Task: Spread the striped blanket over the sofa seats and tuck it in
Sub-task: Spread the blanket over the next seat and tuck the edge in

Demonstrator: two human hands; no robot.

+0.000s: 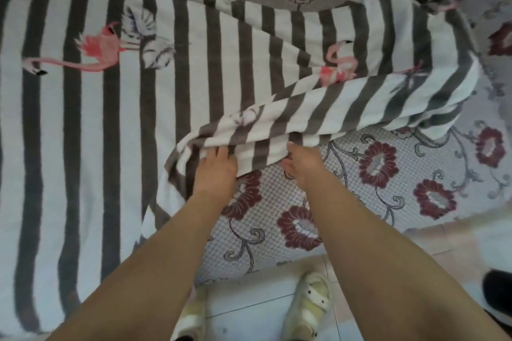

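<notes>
Head view, blanket: a grey-and-white striped terry blanket with pink flamingo prints (91,108) lies over the sofa seat, flat on the left part and folded back on itself on the right.
Head view, blanket direction: on the flat left part the stripes run from the sofa back toward the front edge; the cloth's long axis runs left to right along the seats. On the folded flap (346,102) the stripes slant, running from lower left to upper right.
Head view, blanket edges: the far edge lies against the backrest; the right end is bunched near the upper right corner; the near left part hangs over the front of the seat.
Head view, sofa: a grey checked sofa cover with dark red flowers and grey vines (388,183) is bare below and to the right of the fold.
Head view, left hand: the left hand (216,167) grips the bunched lower edge of the fold, fingers curled into the cloth.
Head view, right hand: the right hand (300,163) pinches the same edge just to the right, thumb under it.
Head view, hands relation: near each other, not touching.
Head view, floor: pale tiled floor (249,310) with two cream sandalled feet (307,304) on it.
</notes>
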